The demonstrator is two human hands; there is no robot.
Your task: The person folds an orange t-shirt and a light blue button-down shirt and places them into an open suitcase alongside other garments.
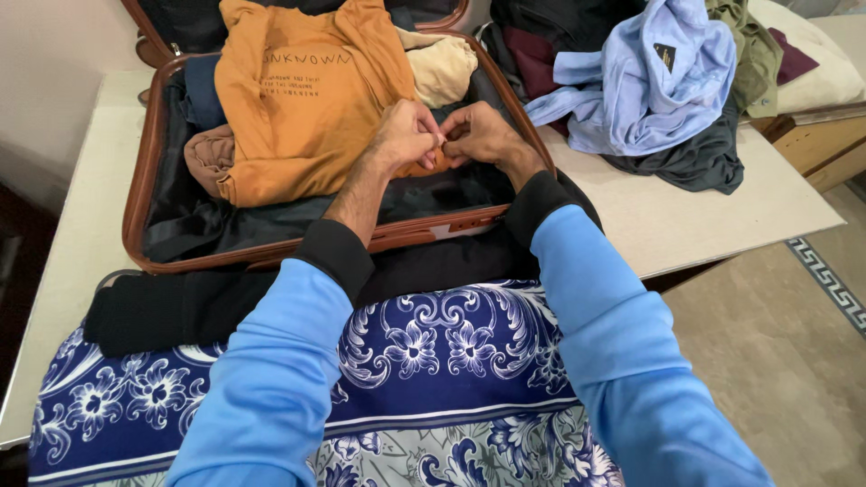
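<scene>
Open suitcase [153, 171] on a pale table [722, 207], clothes piled at its far right corner.
Left hand [406, 135] and right hand [478, 133] meet, fingers pinching the orange shirt's [298, 99] hem.

Soft, even indoor light, fairly bright; shadows are faint, no glare, focus sharp, with slight wide-angle stretching at edges.

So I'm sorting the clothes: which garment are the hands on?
The mustard-orange shirt in the open suitcase; both hands pinch its lower hem. The light blue shirt lies outside, untouched.

Matt orange cotton shirt [302, 99], glossy suitcase rim [135, 194]
</scene>
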